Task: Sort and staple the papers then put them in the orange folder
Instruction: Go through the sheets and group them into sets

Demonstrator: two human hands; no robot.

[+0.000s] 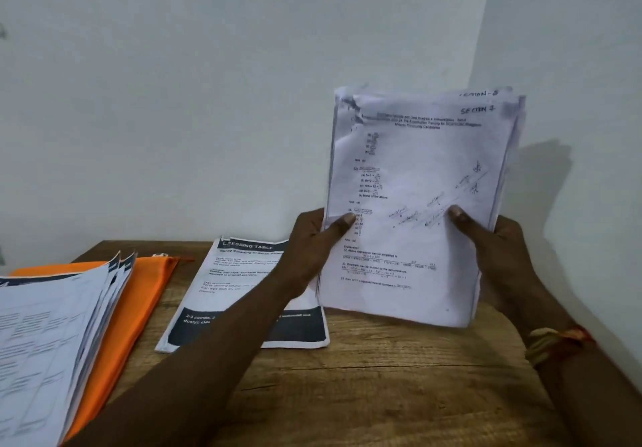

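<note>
A stack of papers [417,203] is held upright above the wooden table [382,377], gripped by left hand [312,241] and right hand [486,238]. The orange folder [139,293] lies far left, under other sheets [45,342].

- Setting: indoor study or office corner; home or workplace cannot be told.
- Wood-grain worktop [364,377] set into a corner of bare white walls [208,99].
- Paperwork on it: orange folder [139,300], fanned stack [45,342] of printed tables partly over it, leaflet [229,283] headed "DRESSING TABLE".
- Also printed maths sheets [417,186]: numbered questions, handwritten "SECTION" notes at top.
</note>
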